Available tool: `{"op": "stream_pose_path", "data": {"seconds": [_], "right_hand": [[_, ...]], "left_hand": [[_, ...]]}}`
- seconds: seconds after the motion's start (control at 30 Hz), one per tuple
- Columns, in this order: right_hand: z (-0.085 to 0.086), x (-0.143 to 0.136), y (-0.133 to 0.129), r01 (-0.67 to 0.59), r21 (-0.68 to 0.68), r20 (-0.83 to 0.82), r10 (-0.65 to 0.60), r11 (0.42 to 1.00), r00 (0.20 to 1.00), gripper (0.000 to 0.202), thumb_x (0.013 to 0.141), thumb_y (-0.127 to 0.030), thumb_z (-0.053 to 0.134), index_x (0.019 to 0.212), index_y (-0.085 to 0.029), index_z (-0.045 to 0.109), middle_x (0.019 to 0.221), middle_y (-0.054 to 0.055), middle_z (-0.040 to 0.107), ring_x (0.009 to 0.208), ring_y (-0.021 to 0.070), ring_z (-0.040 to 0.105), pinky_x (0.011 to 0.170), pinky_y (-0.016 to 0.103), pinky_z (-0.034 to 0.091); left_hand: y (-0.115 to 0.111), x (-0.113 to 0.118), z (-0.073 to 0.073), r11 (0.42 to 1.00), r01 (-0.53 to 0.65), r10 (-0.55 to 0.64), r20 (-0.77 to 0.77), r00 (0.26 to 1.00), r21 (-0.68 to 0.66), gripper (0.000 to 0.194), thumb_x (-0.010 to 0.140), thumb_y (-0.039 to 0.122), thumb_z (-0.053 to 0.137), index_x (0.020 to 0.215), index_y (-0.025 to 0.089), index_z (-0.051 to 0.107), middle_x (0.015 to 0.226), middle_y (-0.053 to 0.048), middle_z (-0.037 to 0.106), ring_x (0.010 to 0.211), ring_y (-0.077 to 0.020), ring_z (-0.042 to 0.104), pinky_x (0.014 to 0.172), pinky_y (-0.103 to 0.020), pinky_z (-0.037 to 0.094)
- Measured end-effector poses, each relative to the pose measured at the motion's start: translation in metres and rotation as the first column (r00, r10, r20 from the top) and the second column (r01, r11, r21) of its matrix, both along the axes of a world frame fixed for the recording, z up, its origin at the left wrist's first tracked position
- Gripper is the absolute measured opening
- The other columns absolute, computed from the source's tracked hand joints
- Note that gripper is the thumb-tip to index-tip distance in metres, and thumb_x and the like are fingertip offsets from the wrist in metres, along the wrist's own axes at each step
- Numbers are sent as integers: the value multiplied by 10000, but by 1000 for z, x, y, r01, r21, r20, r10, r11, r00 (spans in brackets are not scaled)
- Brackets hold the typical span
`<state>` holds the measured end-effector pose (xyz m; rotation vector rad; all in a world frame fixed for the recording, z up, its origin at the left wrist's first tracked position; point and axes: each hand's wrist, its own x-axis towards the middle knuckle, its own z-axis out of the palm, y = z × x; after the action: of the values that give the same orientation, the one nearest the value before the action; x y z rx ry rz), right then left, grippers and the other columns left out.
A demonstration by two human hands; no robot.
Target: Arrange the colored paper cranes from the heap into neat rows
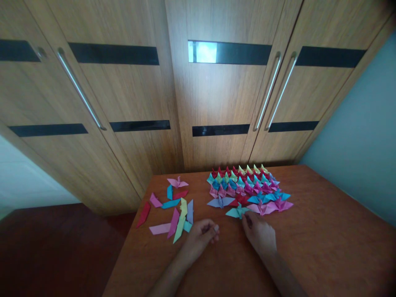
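Observation:
A teal paper crane (237,212) lies at the front of the group of cranes, its wings spread. My right hand (259,233) has its fingertips closed at the crane's right wing, partly covering it. To the left, my left hand (202,236) hovers over the table, fingers curled in, with no object visible in them. Near the right hand are a pink crane (262,208), a red crane (240,200) and a lavender crane (220,202). Beside my left hand lie folded paper strips, among them a yellow-green piece (179,229) and a small teal piece (187,226).
Several rows of folded cranes (239,181) stand close together at the back of the brown table (309,247). A separate pink crane (177,182) and several flat folded pieces lie on the left. Behind the table rises a wooden wardrobe (216,95) with metal handles.

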<state>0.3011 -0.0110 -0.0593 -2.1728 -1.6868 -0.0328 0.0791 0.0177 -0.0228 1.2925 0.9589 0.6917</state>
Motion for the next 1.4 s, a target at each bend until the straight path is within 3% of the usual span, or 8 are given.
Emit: {"op": "stream_pose_path", "data": {"seconds": [0.33,1.4], "right_hand": [[1,3,2,42,2,62,-42,999,997,217,901,-345,435,879,-240,624,826,21,674,647,146,614,477,226,249],[3,4,-3,26,22,26,-27,999,999,201,893,-370,458,889,-245,616,796,5,659,626,142,608,468,226,236]], "left_hand": [[-3,0,6,1000,-14,14,-20,1000,-16,318,779,471,589,697,164,580,625,-5,615,540,-109,483,511,-211,326],[1,-3,-2,999,35,-34,-23,999,23,290,814,438,558,733,161,583,648,-2,623,553,-104,504,534,-206,362]]}}
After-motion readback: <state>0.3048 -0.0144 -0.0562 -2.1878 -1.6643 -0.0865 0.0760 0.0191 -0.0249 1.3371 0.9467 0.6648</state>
